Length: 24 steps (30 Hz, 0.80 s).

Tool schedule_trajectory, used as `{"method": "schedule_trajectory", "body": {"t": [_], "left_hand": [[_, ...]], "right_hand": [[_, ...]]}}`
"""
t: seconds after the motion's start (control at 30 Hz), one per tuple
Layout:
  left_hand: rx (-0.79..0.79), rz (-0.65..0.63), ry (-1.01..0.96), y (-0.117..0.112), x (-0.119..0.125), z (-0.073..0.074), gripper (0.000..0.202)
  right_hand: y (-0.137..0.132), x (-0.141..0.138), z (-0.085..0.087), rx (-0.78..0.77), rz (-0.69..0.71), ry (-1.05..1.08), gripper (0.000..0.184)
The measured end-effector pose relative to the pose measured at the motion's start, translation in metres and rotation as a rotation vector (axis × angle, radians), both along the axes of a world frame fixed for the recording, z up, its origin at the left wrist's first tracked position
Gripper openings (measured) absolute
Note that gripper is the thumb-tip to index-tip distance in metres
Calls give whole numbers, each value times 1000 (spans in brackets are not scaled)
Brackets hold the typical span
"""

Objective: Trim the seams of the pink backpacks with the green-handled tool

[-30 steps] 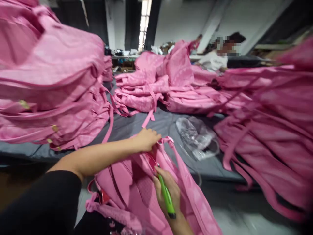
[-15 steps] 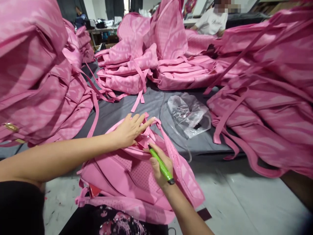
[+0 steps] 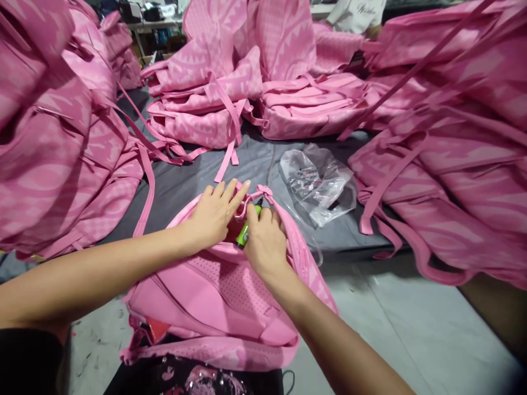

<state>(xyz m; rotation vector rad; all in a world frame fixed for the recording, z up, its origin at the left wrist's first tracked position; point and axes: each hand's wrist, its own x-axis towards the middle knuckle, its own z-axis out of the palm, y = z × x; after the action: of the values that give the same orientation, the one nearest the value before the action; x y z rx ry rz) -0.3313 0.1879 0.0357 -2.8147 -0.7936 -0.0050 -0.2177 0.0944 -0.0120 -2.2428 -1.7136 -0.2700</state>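
A pink backpack (image 3: 222, 296) lies back-panel up in front of me, its top handle (image 3: 263, 193) pointing away. My left hand (image 3: 214, 215) rests flat on the top of the bag with fingers stretched out beside the handle. My right hand (image 3: 265, 241) is closed around a green pen-shaped tool (image 3: 246, 231), whose tip sits at the top seam just under the handle. The two hands almost touch.
Stacks of pink backpacks rise at the left (image 3: 57, 142), at the back (image 3: 230, 93) and at the right (image 3: 453, 153). A crumpled clear plastic bag (image 3: 319, 184) lies on the grey table cover (image 3: 193, 181). Another person in a white shirt (image 3: 358, 12) sits beyond the far pile.
My view has tilted down. My right hand has turned and moved up to the bag's top, bringing the green tool under the handle. My left hand has stayed on the bag.
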Motion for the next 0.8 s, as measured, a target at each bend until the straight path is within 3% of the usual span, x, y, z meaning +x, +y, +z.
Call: {"method": "schedule_trajectory", "body": {"t": [0.13, 0.27, 0.5, 0.63, 0.7, 0.8], "left_hand": [[-35, 28, -7, 3, 2, -3, 101], [-41, 26, 22, 2, 4, -2, 103], [-11, 49, 93, 2, 8, 0, 119], [-11, 54, 77, 2, 7, -1, 120], [-12, 57, 79, 2, 7, -1, 119], [-12, 73, 90, 3, 8, 0, 119]], "right_hand": [[-2, -3, -4, -45, -18, 93, 52], [-17, 3, -11, 26, 21, 307, 57], [-18, 8, -21, 116, 58, 392, 43], [-51, 13, -30, 254, 151, 384, 49], [-68, 14, -32, 383, 80, 415, 49], [-74, 12, -28, 511, -24, 542, 31]]}}
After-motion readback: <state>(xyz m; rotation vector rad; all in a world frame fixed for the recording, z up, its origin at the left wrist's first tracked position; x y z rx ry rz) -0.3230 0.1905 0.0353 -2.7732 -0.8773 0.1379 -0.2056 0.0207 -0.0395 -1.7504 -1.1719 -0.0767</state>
